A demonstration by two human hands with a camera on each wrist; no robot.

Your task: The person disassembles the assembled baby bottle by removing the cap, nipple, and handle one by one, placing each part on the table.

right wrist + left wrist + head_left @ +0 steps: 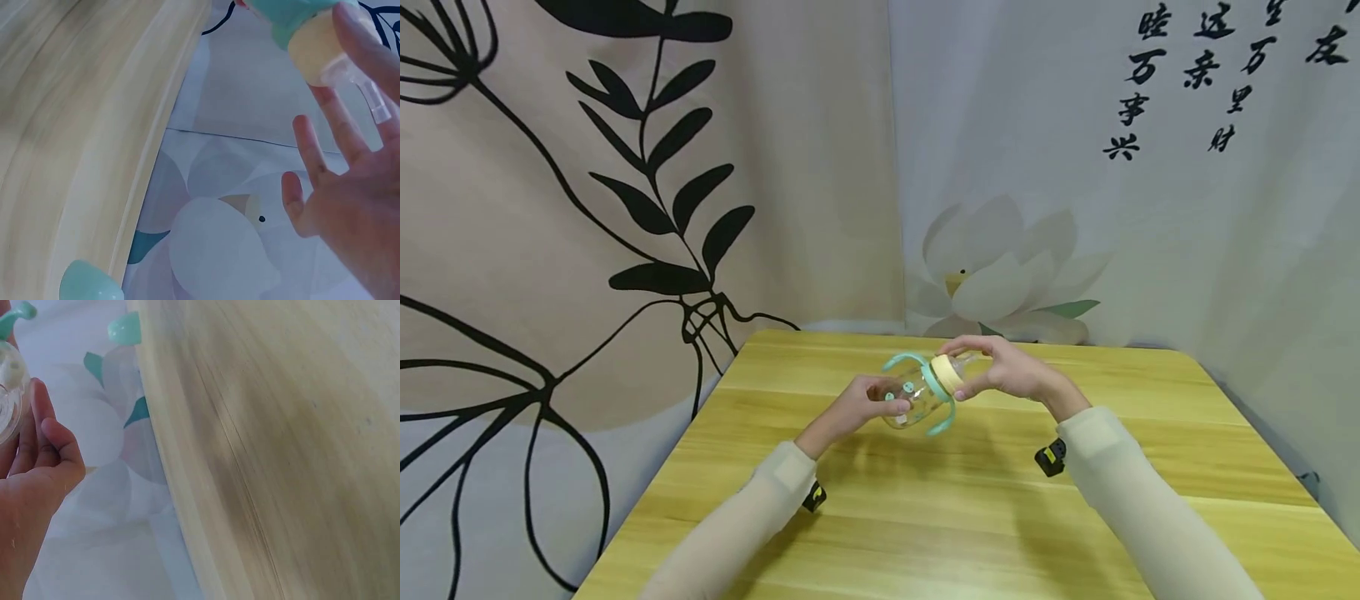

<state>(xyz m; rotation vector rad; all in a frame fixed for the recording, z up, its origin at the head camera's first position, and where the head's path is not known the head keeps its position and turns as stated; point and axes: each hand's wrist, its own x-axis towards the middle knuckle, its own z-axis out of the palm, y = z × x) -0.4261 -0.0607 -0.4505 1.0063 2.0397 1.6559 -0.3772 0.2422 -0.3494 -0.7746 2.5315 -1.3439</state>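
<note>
Tilted clear plastic bottle point(927, 407) with mint handles point(942, 422) and yellow collar point(947, 374), mid-frame.
Left hand point(861, 404) grasps body; right hand point(1009, 371) pinches collar; loose left grip could let it slip.

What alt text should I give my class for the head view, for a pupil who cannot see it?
A person's left hand holds a tilted, transparent baby bottle with mint-green handles above a yellow wooden table, while the right hand pinches its round pale-yellow collar. Behind hangs pale fabric printed with black leaves.
</note>
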